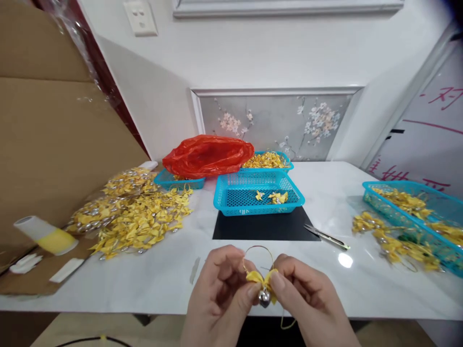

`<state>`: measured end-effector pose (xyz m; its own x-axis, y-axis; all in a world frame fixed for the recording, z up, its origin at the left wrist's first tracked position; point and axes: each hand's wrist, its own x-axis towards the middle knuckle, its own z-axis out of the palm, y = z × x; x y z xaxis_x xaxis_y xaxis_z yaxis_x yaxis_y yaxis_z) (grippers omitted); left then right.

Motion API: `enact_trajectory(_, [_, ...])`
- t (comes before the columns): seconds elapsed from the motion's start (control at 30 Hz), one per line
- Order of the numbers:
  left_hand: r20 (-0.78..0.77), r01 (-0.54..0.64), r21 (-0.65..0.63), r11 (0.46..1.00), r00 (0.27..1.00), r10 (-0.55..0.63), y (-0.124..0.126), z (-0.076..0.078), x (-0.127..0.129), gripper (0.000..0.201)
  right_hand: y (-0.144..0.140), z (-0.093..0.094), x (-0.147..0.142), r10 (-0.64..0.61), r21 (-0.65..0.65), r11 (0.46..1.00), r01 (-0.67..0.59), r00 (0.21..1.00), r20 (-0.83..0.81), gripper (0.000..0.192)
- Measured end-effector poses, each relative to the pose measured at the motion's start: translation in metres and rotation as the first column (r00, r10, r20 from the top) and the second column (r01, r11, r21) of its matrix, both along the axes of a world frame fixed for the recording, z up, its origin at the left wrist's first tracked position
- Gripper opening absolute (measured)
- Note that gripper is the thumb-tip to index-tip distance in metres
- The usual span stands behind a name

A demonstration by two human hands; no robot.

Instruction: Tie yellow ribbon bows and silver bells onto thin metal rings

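A yellow ribbon bow [255, 277] with a silver bell [264, 297] hanging under it is held between my two hands near the table's front edge. My left hand [224, 289] pinches the bow's left side between thumb and fingers. On the other side, my right hand [302, 289] grips the right loop the same way. A thin gold cord [259, 247] stands up in a loop above the bow, and a loose cord end [288, 326] dangles below my right hand. Curled fingers partly hide the bow's back.
Ahead, a blue basket [259, 210] holding a few bows rests on a black mat [265, 229] beside thread snips [327, 236]. Piled yellow bows [144, 217] lie left. Behind are a red plastic bag [208, 156] and more baskets; another blue basket [398, 212] stands right.
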<state>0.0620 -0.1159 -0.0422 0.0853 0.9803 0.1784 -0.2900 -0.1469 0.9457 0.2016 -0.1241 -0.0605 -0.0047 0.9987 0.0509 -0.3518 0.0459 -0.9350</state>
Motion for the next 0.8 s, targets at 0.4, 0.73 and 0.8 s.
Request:
enact_trajectory(0.4, [-0.317, -0.02, 0.078, 0.997, 0.947, 0.044, 0.001, -0.004, -0.015, 0.018, -0.004, -0.007, 0.017, -0.275, 0.469, 0.878, 0.1, 0.906, 0.322, 0.005])
enact_trajectory(0.73, [-0.329, -0.163, 0.123, 0.979, 0.924, 0.195, -0.008, 0.007, 0.004, 0.018, -0.008, -0.01, 0.008, -0.429, 0.599, 0.792, 0.12, 0.807, 0.406, 0.006])
enact_trajectory(0.8, [-0.359, -0.167, 0.113, 0.979, 0.912, 0.197, -0.009, 0.007, 0.004, 0.018, -0.01, -0.011, 0.006, -0.463, 0.608, 0.78, 0.149, 0.791, 0.4, 0.008])
